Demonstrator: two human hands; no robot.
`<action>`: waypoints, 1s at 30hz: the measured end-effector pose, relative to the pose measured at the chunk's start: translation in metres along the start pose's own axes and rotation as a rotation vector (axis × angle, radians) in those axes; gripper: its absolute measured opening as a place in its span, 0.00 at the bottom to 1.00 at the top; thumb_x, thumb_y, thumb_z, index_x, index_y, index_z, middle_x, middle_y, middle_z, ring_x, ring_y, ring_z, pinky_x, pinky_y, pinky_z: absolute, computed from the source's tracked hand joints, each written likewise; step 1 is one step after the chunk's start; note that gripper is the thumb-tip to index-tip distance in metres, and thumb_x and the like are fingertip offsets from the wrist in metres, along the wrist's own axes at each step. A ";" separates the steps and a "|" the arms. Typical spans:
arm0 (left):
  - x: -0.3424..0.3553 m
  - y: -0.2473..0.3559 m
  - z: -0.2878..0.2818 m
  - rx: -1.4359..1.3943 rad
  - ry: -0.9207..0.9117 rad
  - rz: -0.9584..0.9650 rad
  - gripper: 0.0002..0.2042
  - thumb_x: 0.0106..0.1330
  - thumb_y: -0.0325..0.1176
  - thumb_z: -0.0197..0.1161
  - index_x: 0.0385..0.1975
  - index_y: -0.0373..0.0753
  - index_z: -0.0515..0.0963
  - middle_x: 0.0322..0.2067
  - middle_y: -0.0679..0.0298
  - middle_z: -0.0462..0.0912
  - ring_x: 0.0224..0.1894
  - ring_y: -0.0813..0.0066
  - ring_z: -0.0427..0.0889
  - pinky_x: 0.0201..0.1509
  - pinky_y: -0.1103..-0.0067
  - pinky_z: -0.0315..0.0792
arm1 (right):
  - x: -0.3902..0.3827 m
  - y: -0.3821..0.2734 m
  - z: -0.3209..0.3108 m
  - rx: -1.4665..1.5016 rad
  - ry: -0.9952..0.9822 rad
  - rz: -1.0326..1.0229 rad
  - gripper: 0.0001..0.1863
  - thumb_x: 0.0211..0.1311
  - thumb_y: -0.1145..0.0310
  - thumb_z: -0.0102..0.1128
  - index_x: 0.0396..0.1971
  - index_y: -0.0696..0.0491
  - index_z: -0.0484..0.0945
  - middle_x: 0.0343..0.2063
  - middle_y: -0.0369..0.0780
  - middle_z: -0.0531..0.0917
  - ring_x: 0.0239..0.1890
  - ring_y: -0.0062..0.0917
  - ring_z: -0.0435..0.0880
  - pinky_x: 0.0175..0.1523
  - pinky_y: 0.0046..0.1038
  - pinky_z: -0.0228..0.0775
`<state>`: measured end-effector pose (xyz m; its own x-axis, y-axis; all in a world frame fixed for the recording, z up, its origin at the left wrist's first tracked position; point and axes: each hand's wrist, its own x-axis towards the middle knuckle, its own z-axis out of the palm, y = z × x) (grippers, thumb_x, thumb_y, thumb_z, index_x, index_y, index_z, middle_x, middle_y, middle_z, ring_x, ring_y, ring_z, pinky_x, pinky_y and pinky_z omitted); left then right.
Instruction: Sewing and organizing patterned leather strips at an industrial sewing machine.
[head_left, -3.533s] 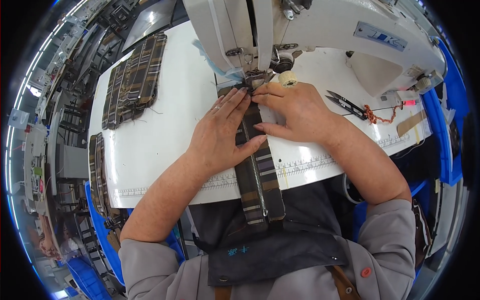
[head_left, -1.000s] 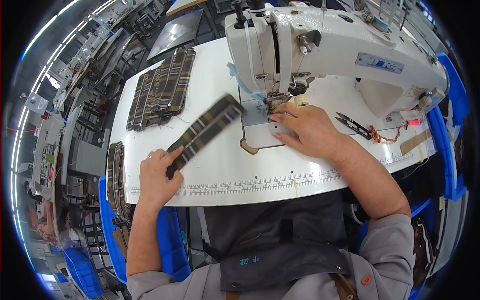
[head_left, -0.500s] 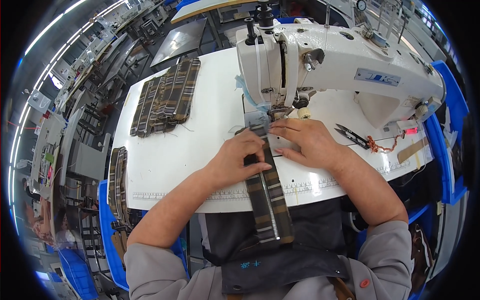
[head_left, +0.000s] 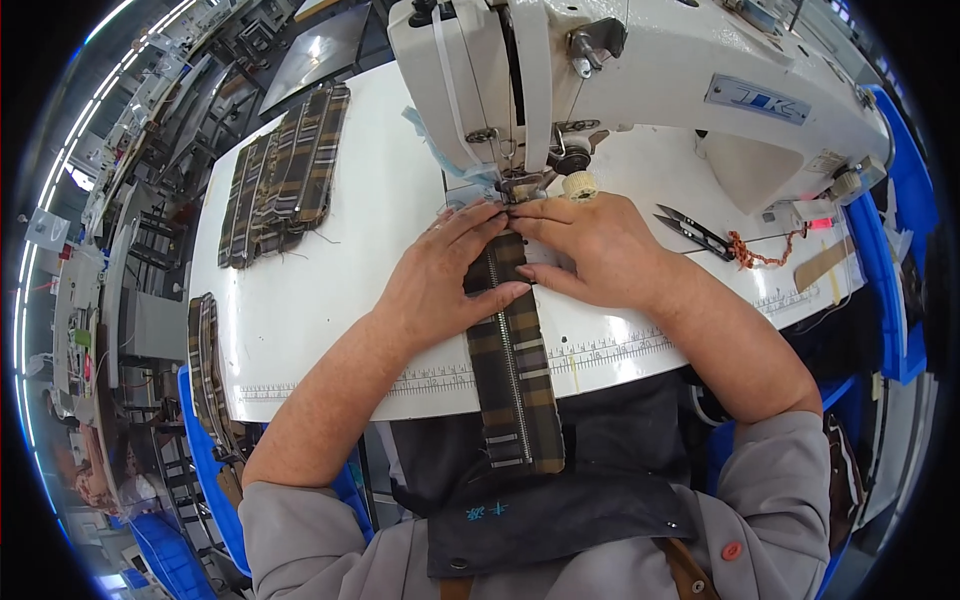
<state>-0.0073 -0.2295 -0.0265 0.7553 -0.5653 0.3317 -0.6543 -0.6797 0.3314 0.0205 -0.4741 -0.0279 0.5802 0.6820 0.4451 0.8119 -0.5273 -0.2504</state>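
Observation:
A dark plaid fabric strip (head_left: pixel 535 400) with a metal zipper (head_left: pixel 508 345) along it runs from the sewing machine's presser foot (head_left: pixel 522 188) over the table's front edge, toward my lap. My left hand (head_left: pixel 440 262) lies across its left side, fingers together near the foot and thumb on the zipper. My right hand (head_left: pixel 600 250) bends in from the right, its fingertips pressed at the strip's upper end beside the left fingertips, its thumb at the strip's right edge. Both hands hold the strip against the table; its top end is hidden under the fingers.
The white sewing machine (head_left: pixel 680 75) stands over the far right of the white table (head_left: pixel 330 330). Stacked plaid pieces (head_left: pixel 285 175) lie at the left, and more plaid strips (head_left: pixel 207 370) hang by its left edge. Thread snips (head_left: pixel 695 232) with an orange cord rest right of my right hand.
My left hand has gone from pinching the strip to lying along it, fingertips up by the foot. The strip now lies straighter. The whole view has shifted closer to the machine.

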 end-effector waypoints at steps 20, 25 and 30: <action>0.005 -0.003 0.007 -0.059 0.027 -0.065 0.29 0.64 0.45 0.72 0.57 0.28 0.79 0.62 0.50 0.78 0.66 0.54 0.77 0.69 0.66 0.73 | 0.000 -0.001 0.001 -0.035 0.029 0.021 0.18 0.56 0.59 0.71 0.43 0.55 0.87 0.44 0.37 0.88 0.45 0.35 0.87 0.47 0.38 0.80; 0.005 -0.006 0.008 0.000 0.011 -0.035 0.29 0.67 0.49 0.69 0.59 0.30 0.79 0.64 0.53 0.77 0.70 0.57 0.73 0.75 0.62 0.65 | -0.001 0.001 0.004 -0.015 0.040 -0.002 0.18 0.57 0.60 0.70 0.44 0.55 0.86 0.46 0.38 0.87 0.45 0.34 0.87 0.47 0.38 0.80; 0.005 -0.006 0.005 0.089 -0.047 -0.018 0.39 0.64 0.59 0.68 0.62 0.28 0.75 0.66 0.49 0.73 0.74 0.55 0.66 0.80 0.52 0.52 | 0.000 0.000 0.002 -0.005 0.009 0.012 0.20 0.57 0.58 0.69 0.45 0.55 0.86 0.47 0.38 0.87 0.47 0.34 0.87 0.48 0.38 0.80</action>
<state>0.0004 -0.2304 -0.0309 0.7691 -0.5723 0.2843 -0.6363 -0.7276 0.2566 0.0207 -0.4728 -0.0294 0.5890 0.6710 0.4504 0.8047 -0.5379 -0.2511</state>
